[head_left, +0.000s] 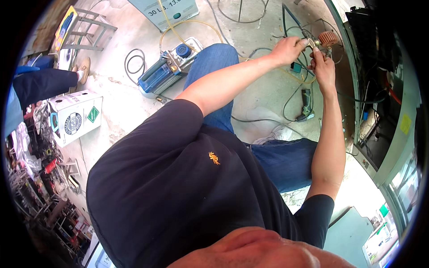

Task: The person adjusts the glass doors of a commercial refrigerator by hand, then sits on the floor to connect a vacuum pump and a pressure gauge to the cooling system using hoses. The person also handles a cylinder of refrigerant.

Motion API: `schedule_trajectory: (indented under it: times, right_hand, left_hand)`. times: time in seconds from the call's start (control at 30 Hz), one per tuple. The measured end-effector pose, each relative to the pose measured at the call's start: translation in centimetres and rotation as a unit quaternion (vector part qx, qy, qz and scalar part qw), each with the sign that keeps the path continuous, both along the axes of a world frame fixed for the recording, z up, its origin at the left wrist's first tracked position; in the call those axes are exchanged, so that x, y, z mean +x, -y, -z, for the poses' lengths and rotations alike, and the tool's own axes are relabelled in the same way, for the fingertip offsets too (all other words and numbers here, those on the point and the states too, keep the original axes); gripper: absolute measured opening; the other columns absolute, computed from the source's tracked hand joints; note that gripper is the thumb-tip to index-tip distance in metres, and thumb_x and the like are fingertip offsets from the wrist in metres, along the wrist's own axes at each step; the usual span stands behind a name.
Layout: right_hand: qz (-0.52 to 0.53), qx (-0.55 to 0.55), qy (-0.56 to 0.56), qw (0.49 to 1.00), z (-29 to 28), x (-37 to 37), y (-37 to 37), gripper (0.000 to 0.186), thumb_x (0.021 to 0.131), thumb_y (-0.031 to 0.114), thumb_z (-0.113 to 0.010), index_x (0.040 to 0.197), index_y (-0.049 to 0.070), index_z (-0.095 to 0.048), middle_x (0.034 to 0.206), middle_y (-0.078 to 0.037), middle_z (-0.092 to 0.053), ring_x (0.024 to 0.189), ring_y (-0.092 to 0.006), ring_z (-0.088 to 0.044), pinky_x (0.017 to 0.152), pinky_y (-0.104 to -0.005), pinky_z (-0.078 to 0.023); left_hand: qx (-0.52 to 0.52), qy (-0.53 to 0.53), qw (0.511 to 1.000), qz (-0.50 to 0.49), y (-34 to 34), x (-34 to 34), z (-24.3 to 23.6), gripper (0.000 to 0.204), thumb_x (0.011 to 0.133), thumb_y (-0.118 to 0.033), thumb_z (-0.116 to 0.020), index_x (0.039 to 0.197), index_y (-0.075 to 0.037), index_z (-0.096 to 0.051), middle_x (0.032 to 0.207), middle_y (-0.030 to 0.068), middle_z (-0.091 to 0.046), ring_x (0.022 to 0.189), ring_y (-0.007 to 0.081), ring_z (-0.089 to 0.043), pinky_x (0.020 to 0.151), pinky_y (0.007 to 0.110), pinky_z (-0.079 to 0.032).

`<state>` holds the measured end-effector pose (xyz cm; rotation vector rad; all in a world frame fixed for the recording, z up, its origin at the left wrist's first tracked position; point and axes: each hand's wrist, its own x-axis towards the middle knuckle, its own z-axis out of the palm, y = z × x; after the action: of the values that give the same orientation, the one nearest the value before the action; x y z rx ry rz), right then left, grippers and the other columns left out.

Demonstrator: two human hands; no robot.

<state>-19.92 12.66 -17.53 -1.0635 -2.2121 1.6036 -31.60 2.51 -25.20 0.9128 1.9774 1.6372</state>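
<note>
Pinching small brass-coloured fitting [312, 43] between fingertips of left hand [288, 49] and right hand [322, 67], well to the right of blue machine [154, 81]. Probably light, rigid, maybe slick; best taken by outer rim. Seeing print and green diamond label [93, 114] on white box [85, 125] left of machine, large lettering on pale carton [158, 21] above machine.

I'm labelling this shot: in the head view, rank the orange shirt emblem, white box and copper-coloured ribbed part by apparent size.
1. White box
2. Copper-coloured ribbed part
3. Orange shirt emblem
</note>
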Motion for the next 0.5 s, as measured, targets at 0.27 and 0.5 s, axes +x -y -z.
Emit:
schedule_trajectory:
  times: [0.27, 0.5]
  right_hand:
    - [-0.008, -0.011, 0.014, 1.000, -0.3, -0.7, -0.3, 0.039, 0.100, 0.037, -0.057, 0.086, 0.001, -0.064, 0.064, 0.003, -0.050, 0.058, -0.0068, -0.049, 0.059, -0.0255, -0.047]
    - [-0.033, 0.001, 0.019, 0.999, 0.2, -1.2, -1.1, 0.045, 0.097, 0.041, -0.059, 0.086, -0.002, -0.067, 0.068, -0.002, -0.059, 0.063, -0.0114, -0.059, 0.061, -0.0286, -0.053]
  left_hand:
    - [-0.031, 0.083, 0.996, 0.026, 0.2, -0.5, -0.7, 0.052, 0.101, -0.047, -0.046, 0.080, -0.007, -0.072, 0.069, 0.0115, -0.068, 0.075, 0.0330, -0.067, 0.071, 0.045, -0.051]
    - [-0.025, 0.066, 0.998, 0.000, 0.4, -1.0, 0.0, 0.045, 0.100, -0.041, -0.051, 0.082, -0.004, -0.069, 0.071, 0.0121, -0.068, 0.070, 0.0305, -0.066, 0.066, 0.042, -0.050]
